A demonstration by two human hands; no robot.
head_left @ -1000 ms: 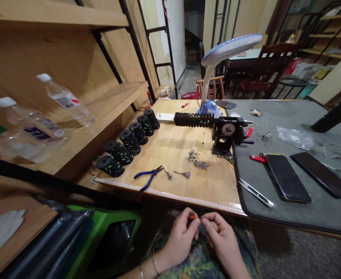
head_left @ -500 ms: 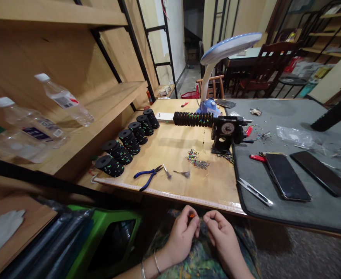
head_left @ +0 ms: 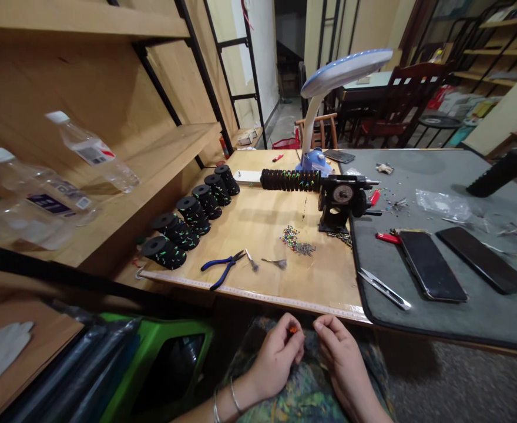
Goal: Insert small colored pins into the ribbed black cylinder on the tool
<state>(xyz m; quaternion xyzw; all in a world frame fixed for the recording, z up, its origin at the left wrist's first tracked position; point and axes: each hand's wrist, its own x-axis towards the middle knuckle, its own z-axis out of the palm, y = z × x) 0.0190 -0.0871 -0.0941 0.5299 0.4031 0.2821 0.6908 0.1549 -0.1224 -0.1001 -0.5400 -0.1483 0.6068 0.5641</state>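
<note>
Above my lap, in front of the table edge, my left hand (head_left: 282,352) is curled round a small orange item (head_left: 292,329), mostly hidden by the fingers. My right hand (head_left: 340,352) is beside it, a small gap away, thumb and forefinger pinched together; whatever they hold is too fine to make out. Beyond the hands on the table lie a heap of small coloured beads and metal pieces (head_left: 298,242), two small grey bristly bundles (head_left: 276,263) and blue-handled pliers (head_left: 224,267). Farther back a black ridged spool (head_left: 290,180) is mounted on a black winding device (head_left: 341,202).
Several black spools (head_left: 192,214) line the table's left side. A blue and white lamp (head_left: 314,117) stands behind the winder. On the grey mat (head_left: 399,217) at right lie two phones (head_left: 432,265), thread snips (head_left: 384,289) and plastic bags. Bottles (head_left: 95,153) stand on the left shelf.
My right hand has moved slightly right, widening the gap between the hands. My left hand still holds the orange item. The view has shifted a little.
</note>
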